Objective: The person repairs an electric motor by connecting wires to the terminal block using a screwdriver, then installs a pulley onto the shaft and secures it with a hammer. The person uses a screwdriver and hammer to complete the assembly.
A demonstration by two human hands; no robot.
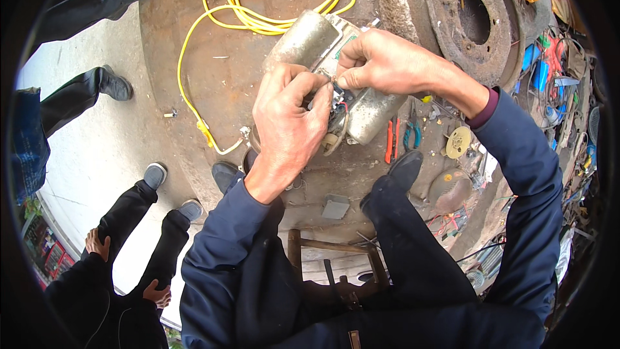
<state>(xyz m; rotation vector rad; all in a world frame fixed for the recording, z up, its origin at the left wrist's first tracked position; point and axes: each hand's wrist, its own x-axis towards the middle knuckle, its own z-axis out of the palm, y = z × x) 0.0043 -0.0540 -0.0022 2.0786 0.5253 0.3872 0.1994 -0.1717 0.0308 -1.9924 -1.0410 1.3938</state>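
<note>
In front of me sits an opened metal device with a worn grey cylindrical casing (306,37) on one side and a second rounded casing (376,116) on the other. Small parts and a red wire (345,115) show between them. My left hand (287,113) is closed in a pinch over the device's middle. From the right, my right hand (387,61) reaches in with thumb and index finger pressed together. Both sets of fingertips nearly meet at one spot. Whatever they pinch is too small and too covered to make out.
A yellow cable (236,6) lies coiled beyond the device. Right of it are red-handled pliers (389,141), blue-handled pliers (413,134), a yellow spool (458,142) and a rusty wheel (445,19). Scrap crowds the far right. People's legs (90,6) stand at left.
</note>
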